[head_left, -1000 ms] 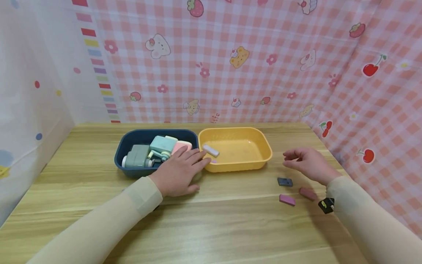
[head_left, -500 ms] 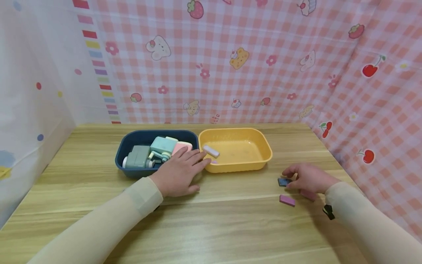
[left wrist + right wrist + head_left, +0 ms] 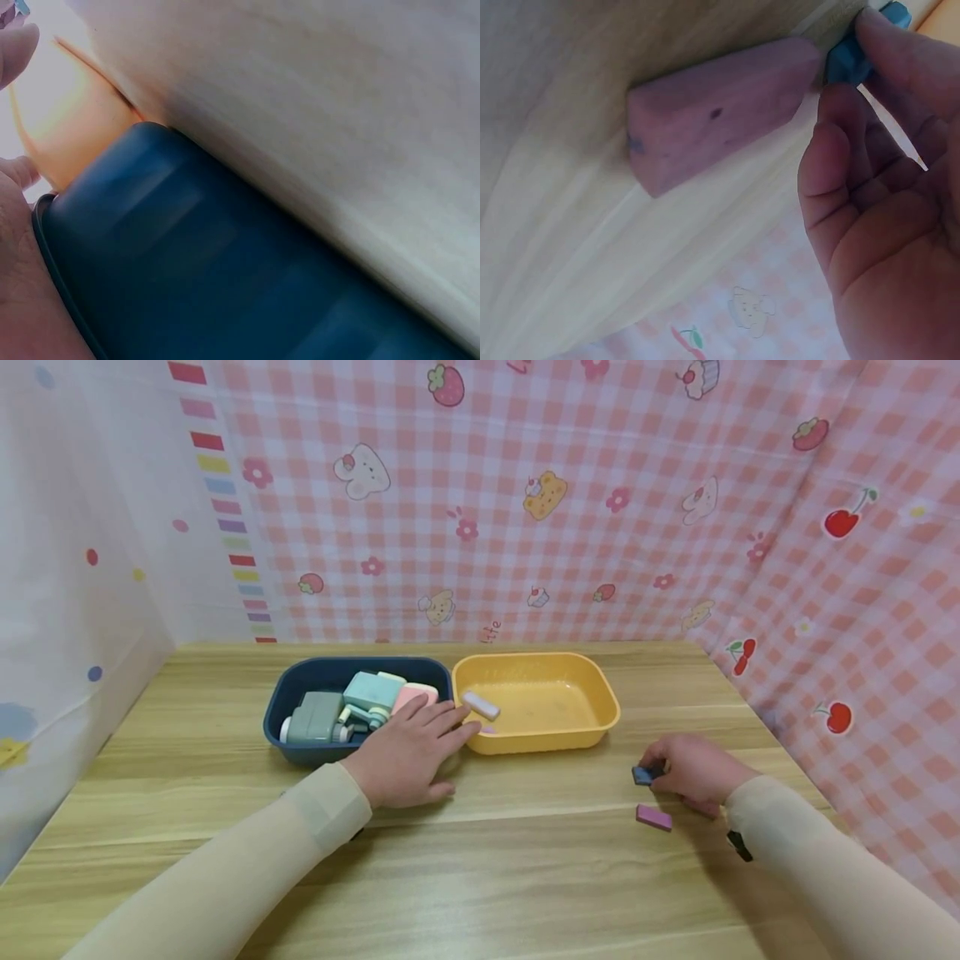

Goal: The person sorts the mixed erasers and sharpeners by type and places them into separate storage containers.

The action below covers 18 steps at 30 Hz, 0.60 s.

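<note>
While the right hand (image 3: 696,767) pinches the blue block (image 3: 641,776), lift clear of the pink block (image 3: 654,817) at six o'clock.

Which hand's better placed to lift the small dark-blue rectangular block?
Right, likely: the right hand pinches that block; the left hand, fingers extended, is farther off, over the rounded navy plastic bin.

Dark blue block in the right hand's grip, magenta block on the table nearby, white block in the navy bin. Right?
Not quite: the white block lies in the yellow bin, not the navy bin, as the head view shows. The rest stands: the dark blue block is in the right hand's grip, and the magenta block lies on the table nearby.
</note>
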### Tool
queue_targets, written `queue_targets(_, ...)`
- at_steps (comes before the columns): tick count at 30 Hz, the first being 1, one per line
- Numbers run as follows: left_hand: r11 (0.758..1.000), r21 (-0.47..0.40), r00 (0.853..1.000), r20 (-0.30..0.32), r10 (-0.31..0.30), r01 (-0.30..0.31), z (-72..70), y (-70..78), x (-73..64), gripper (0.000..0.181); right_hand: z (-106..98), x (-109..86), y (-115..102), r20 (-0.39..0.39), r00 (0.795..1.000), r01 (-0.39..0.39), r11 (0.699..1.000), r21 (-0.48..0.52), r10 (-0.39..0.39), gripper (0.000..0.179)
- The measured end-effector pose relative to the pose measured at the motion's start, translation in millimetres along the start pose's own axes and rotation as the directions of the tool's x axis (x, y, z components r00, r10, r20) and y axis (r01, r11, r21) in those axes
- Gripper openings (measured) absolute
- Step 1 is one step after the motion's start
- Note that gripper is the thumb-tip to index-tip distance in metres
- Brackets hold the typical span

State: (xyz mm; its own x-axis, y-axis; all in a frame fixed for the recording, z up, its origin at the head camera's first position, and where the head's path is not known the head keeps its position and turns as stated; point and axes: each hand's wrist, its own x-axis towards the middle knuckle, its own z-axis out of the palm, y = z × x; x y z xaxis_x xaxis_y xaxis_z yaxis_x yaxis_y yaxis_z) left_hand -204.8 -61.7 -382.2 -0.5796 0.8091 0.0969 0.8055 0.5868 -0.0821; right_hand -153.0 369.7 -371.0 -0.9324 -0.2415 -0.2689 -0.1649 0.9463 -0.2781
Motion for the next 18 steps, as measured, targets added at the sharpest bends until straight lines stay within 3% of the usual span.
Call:
queue_targets(8,1.000,-0.004,1.000,0.002,-0.004,0.004,-1.2,0.9,-1.0,0.086,-0.3,5.6,-7.2,0.022,1.000,-0.018,0.995,-0.102,0.020,0.020)
queue_targets(18,1.000,0.002,1.000,-0.009,0.000,0.000,-1.2,1.6,-1.5,0.085,1.5,3.7,-6.6,0.006,0.999,-0.042,0.998,-0.052,0.042,0.023)
